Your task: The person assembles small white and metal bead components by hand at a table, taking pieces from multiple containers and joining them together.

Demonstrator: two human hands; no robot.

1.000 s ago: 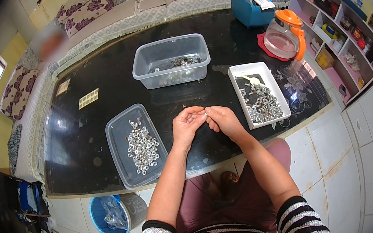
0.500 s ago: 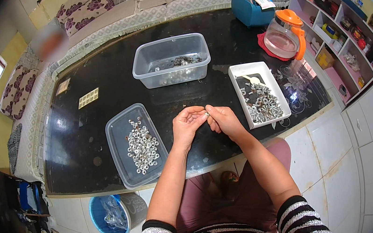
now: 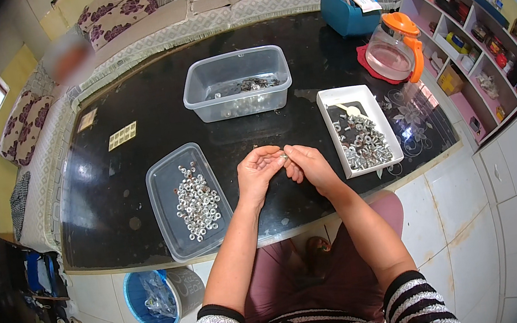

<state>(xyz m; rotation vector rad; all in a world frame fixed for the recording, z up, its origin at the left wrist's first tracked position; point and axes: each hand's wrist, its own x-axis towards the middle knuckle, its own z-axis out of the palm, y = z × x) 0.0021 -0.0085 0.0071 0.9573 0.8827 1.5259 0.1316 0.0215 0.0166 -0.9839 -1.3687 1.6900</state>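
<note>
My left hand (image 3: 258,169) and my right hand (image 3: 308,163) meet fingertip to fingertip over the black table (image 3: 112,187), pinching one small metal piece (image 3: 283,156) between them. To the left lies a flat clear lid (image 3: 186,200) spread with several small metal nuts. Right of my hands sits a white rectangular tray (image 3: 358,127) heaped with metal bolts. Beyond my hands stands a deep clear plastic tub (image 3: 237,82) with some metal parts at its bottom.
An orange-lidded glass jug (image 3: 395,47) and a blue holder (image 3: 344,11) stand at the far right. Shelves (image 3: 474,35) line the right side, a cushioned bench (image 3: 186,7) the far side. A blue bin (image 3: 159,299) sits on the tiled floor.
</note>
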